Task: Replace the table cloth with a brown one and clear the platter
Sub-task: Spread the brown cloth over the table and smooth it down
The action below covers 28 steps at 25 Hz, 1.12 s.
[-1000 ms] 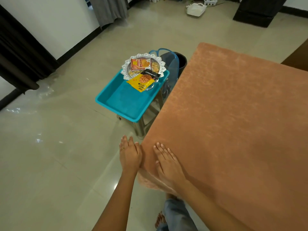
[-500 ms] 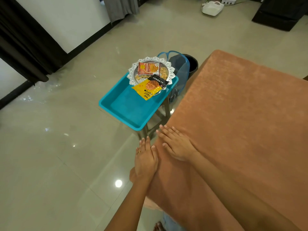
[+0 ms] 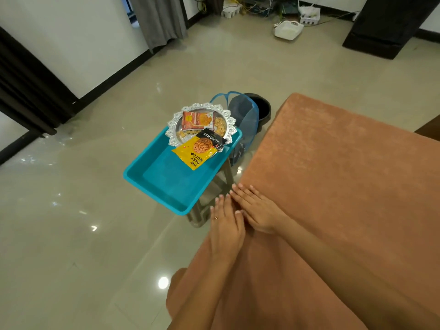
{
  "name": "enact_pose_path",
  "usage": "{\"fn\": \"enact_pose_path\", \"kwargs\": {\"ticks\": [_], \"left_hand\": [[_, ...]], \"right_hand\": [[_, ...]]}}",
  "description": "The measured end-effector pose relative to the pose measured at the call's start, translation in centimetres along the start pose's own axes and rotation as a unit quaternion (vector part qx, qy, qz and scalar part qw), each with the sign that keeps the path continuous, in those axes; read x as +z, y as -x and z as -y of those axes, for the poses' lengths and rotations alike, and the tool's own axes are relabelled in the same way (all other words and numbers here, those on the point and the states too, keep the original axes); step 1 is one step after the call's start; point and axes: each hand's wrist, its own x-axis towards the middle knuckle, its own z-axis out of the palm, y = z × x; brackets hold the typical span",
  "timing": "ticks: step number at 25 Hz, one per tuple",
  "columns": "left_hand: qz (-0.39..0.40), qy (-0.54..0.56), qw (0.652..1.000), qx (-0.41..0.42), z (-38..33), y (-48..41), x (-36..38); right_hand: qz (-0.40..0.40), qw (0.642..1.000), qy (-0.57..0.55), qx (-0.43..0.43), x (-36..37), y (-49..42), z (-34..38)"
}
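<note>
A brown table cloth (image 3: 333, 186) covers the table on the right. My left hand (image 3: 225, 225) lies flat with fingers together on the cloth's hanging left side. Just to its right, my right hand (image 3: 256, 210) rests flat on the top near the left edge. Neither hand grips anything. A silver scalloped platter (image 3: 173, 122) sits at the far end of a teal tray (image 3: 164, 179) to the left of the table. On the platter lie an orange snack packet (image 3: 197, 119), a yellow almond packet (image 3: 196, 150) and loose chips (image 3: 220, 126).
The teal tray rests on a small stool (image 3: 202, 210) close to the table's left edge. A blue mesh basket (image 3: 240, 115) and a black bucket (image 3: 262, 108) stand behind it. Shiny tiled floor (image 3: 83, 210) lies to the left; a white basket (image 3: 288, 29) and cables sit far back.
Both hands have slid forward along the table's left edge, away from me, staying flat on the brown cloth. The view has followed, bringing the tray closer.
</note>
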Motion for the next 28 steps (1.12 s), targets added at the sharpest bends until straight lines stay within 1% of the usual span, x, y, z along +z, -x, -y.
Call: {"fn": "enact_pose_path", "kwargs": {"ticks": [1,3,6,8,11,12,14,15,16,18,21,24,28], "left_hand": [[0.005,-0.001,1.000,0.023,-1.4,-1.3,0.8],[-0.003,-0.022,0.999,0.030,-2.7,-3.0,2.1],[-0.015,-0.058,0.998,0.035,-2.1,-2.8,2.9],[-0.020,-0.067,0.997,0.034,-1.6,-3.1,3.3],[-0.018,-0.075,0.996,0.037,-1.9,-3.2,3.7],[-0.023,-0.076,0.996,0.031,-2.1,-3.2,3.7],[-0.036,-0.067,0.997,-0.017,-3.1,-4.4,3.5],[-0.038,-0.053,0.997,-0.037,-4.0,-6.1,3.7],[-0.036,-0.029,0.998,-0.034,-5.2,-8.4,3.9],[-0.014,0.016,1.000,0.021,-7.9,-13.5,5.0],[0.005,-0.005,0.995,0.096,-10.2,-17.8,7.2],[0.008,-0.031,0.994,0.108,-10.1,-18.2,8.3],[0.008,-0.048,0.993,0.106,-9.9,-18.4,8.6]], "right_hand": [[0.006,1.000,0.001,-0.003,-0.1,-0.3,-1.0],[0.018,1.000,0.018,-0.018,-0.7,-1.1,-2.9],[0.044,0.996,0.053,-0.056,-2.8,-2.9,-6.8],[0.033,0.998,0.052,-0.018,-4.8,-4.1,-10.4],[0.024,0.995,0.037,0.084,-6.9,-5.4,-15.4],[0.023,0.995,0.029,0.095,-7.2,-5.8,-16.1],[0.013,0.996,0.004,0.086,-7.4,-6.3,-16.5],[0.008,0.997,-0.010,0.081,-7.3,-6.2,-16.5],[0.000,0.997,-0.019,0.073,-7.3,-6.1,-16.6],[-0.013,0.998,-0.015,0.064,-7.0,-5.7,-17.2],[0.010,0.998,0.037,0.047,-7.0,-5.6,-18.8],[0.027,0.998,0.050,0.021,-8.2,-6.9,-22.2],[0.026,0.995,0.060,0.070,-10.6,-9.2,-28.5]]}}
